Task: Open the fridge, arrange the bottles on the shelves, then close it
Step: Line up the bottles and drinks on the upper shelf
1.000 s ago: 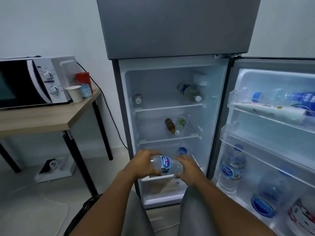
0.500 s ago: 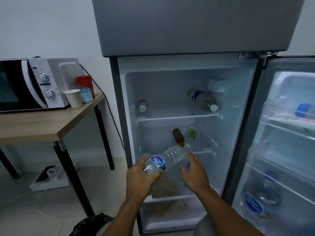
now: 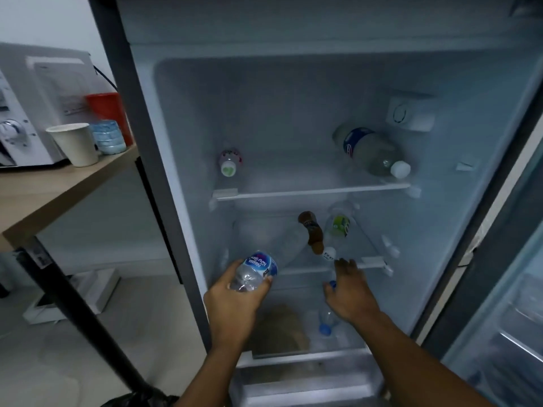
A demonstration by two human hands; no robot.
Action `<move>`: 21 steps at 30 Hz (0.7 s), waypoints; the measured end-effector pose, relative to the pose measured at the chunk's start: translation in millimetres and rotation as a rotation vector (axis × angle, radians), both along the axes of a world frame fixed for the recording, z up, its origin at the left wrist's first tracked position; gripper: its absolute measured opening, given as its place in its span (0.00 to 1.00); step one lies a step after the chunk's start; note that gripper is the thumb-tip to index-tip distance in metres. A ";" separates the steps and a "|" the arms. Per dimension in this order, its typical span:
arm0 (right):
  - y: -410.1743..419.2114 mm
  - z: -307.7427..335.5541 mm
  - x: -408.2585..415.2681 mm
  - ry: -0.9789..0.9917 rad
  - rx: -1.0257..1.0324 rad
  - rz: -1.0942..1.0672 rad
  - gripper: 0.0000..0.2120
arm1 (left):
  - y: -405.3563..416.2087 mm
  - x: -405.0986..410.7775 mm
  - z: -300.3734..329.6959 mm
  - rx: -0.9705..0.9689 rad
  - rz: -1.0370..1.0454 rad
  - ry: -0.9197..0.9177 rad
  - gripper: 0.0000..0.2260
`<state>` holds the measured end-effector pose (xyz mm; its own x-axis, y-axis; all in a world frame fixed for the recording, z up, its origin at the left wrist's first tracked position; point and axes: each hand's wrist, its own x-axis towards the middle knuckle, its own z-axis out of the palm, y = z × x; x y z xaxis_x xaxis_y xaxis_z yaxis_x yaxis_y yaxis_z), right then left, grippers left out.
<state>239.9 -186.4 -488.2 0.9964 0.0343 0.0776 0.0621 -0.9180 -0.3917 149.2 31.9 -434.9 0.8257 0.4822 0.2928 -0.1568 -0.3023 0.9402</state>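
Two glass shelves [image 3: 311, 191] divide the open fridge [image 3: 293, 98] interior, with a drawer below them. On the upper shelf a small bottle [image 3: 230, 162] lies at the left, cap forward, and a large white-capped bottle [image 3: 370, 151] lies on its side at the right. On the lower shelf a brown bottle [image 3: 312, 230] and a green-labelled bottle [image 3: 338, 230] lie side by side. The left hand [image 3: 235, 301] grips the base of a clear water bottle [image 3: 264, 261], whose neck end points in over the lower shelf. The right hand [image 3: 349, 292] hovers just in front of that shelf's edge, fingers extended and loose, holding nothing. Left of the fridge, a wooden table [image 3: 44, 195] carries a white microwave [image 3: 26, 113], a paper cup [image 3: 75, 143] and a red container [image 3: 108, 113]. The floor [image 3: 132, 333] is pale.
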 end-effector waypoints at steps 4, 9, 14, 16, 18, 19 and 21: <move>0.8 1.3 0.6 0.044 -0.093 0.021 0.32 | -2.9 -8.4 4.3 0.006 -0.036 -0.038 0.27; 0.3 12.4 -3.2 0.151 -0.163 0.038 0.35 | -8.4 -21.6 24.5 0.028 -0.043 -0.125 0.29; 8.8 31.7 -20.0 0.210 -0.100 0.031 0.31 | -6.1 -43.0 51.4 0.075 -0.031 -0.202 0.25; 13.6 38.2 -28.5 0.170 0.006 0.014 0.25 | -4.8 -51.7 60.8 0.071 -0.028 -0.236 0.25; 18.9 45.3 -37.2 0.121 0.069 0.016 0.21 | -4.8 -58.8 73.3 0.059 -0.023 -0.283 0.23; 21.6 49.8 -41.6 0.106 0.081 0.026 0.19 | -5.3 -61.0 80.9 0.061 -0.018 -0.303 0.22; 26.0 58.1 -48.1 0.090 0.113 0.039 0.18 | -7.2 -61.6 95.7 0.058 0.002 -0.326 0.22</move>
